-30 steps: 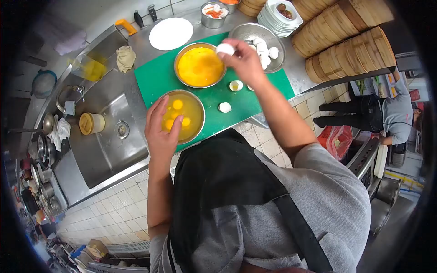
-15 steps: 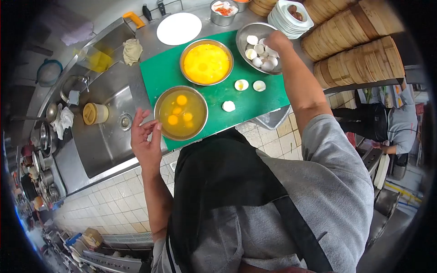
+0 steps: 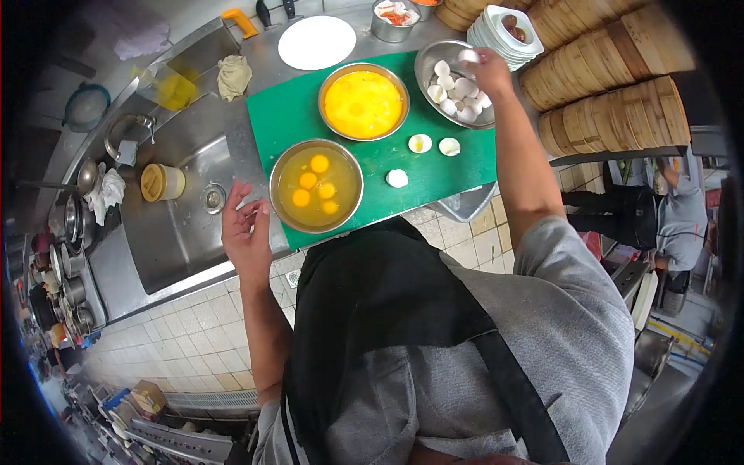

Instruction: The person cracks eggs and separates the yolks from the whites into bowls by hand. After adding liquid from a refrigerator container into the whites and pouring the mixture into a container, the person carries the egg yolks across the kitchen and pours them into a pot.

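Note:
My right hand is closed on a white egg at the far rim of a metal bowl of white eggs and shells. Beside the near-left metal bowl, my left hand is open, fingers apart and a little curled, with nothing in it. Several whole yolks lie in clear egg white inside that bowl. Behind it a second bowl holds yellow egg. Two opened eggshells and another white shell piece rest on the green board.
A sink with a tan tub lies left. Behind the board are a white round plate, a cloth and a metal container. Stacked white dishes and bamboo steamers stand right; another person is farther off.
My right hand has drawn back from among the eggs and now shows a white egg in its fingers. My left hand stays beside the near bowl. The view has shifted slightly.

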A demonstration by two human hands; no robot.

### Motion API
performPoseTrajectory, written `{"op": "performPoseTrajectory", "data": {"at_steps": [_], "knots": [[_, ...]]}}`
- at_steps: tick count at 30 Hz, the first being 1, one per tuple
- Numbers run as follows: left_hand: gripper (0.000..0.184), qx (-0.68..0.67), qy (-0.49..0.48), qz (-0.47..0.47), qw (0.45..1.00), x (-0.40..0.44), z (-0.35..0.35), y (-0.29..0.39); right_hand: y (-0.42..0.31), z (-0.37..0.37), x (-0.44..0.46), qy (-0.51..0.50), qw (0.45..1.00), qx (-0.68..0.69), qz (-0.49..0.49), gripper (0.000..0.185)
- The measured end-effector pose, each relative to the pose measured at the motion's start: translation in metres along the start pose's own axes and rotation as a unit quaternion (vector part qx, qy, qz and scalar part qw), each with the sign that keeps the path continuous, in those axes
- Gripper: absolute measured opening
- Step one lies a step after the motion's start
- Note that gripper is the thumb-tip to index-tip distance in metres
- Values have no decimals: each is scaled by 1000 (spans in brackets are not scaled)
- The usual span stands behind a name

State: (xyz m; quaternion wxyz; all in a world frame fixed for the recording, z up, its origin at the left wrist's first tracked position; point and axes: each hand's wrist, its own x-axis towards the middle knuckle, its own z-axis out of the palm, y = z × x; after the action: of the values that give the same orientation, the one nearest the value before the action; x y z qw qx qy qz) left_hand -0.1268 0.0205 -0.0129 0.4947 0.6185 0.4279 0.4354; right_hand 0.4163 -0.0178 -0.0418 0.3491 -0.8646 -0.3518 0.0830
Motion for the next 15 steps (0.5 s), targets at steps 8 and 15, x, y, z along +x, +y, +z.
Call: {"op": "performPoseTrajectory", "data": {"at_steps": [8,15], "knots": [[36,172,-4,-57,983,9,-2,-23,-124,21,-163,-109,940,271,-179,40],[33,107,-18,-110,988,8,5,-35,-151,45,-233,-148,917,188,-319,42]]}}
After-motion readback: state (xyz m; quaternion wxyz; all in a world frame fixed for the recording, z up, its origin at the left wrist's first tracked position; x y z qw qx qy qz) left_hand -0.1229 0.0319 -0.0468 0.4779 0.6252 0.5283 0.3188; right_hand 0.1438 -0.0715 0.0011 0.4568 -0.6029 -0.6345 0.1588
